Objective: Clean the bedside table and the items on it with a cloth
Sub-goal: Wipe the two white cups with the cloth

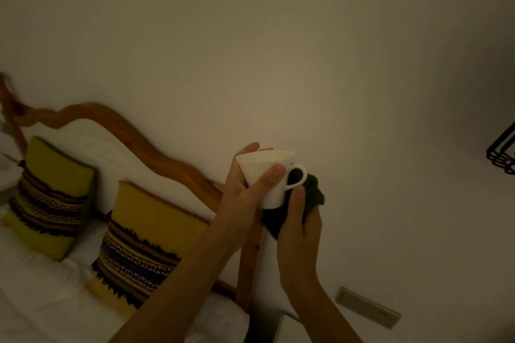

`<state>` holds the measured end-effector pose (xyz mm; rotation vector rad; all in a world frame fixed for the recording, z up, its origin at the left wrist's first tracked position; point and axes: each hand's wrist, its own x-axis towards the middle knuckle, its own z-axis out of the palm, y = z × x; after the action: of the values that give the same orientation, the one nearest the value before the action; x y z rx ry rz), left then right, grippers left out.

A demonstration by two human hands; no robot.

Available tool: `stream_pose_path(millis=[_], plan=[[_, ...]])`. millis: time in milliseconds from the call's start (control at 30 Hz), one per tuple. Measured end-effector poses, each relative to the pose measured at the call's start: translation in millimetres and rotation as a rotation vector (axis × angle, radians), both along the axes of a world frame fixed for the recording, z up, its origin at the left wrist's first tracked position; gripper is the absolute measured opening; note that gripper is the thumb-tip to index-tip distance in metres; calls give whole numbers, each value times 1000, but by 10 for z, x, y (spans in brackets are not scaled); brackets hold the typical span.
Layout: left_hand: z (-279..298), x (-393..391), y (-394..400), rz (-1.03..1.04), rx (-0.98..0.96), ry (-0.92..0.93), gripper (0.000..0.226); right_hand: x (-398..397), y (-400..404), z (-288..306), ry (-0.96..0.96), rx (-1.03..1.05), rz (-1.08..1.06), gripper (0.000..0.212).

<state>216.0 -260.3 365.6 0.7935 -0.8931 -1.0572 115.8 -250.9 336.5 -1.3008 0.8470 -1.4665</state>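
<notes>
I'm holding the white cup point(269, 178) up in front of the wall, my left hand point(245, 189) curling round its body, while my right hand point(299, 220) is gripping the dark cloth point(312, 195) bunched against its handle side

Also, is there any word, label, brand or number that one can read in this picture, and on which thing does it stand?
There are none to read.
The white ceramic mug, held in the left hand, shows a plain side.
The dark green cloth in the right hand bears no label.
The yellow patterned cushions carry only woven shapes.
The beige wall plate is too dim to tell.
</notes>
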Motion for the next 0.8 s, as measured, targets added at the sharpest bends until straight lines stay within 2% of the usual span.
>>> stream_pose_path(millis=[133, 267, 333, 433, 500, 567, 667, 800], plan=[[-190, 263, 77, 106, 19, -128, 89, 12, -73, -127, 65, 118, 74, 43], [-490, 602, 201, 183, 6, -331, 84, 46, -148, -303, 126, 359, 240, 24], [-678, 764, 300, 215, 24, -392, 82, 154, -176, -450, 78, 439, 264, 23], [-975, 970, 448, 301, 68, -503, 81, 366, -129, -700, -122, 603, 308, 25], [-1186, 1166, 559, 369, 140, -590, 83, 516, -89, -897, -292, 744, 306, 29], [-1446, 1366, 716, 377, 224, -705, 84, 587, -75, -1113, -376, 846, 281, 35], [-1995, 1706, 1057, 353, 397, -814, 89, 720, 12, -1505, -300, 960, 263, 42], [-2772, 2173, 1552, 367, 602, -893, 92, 1009, 264, -2150, -184, 1108, 275, 36]])
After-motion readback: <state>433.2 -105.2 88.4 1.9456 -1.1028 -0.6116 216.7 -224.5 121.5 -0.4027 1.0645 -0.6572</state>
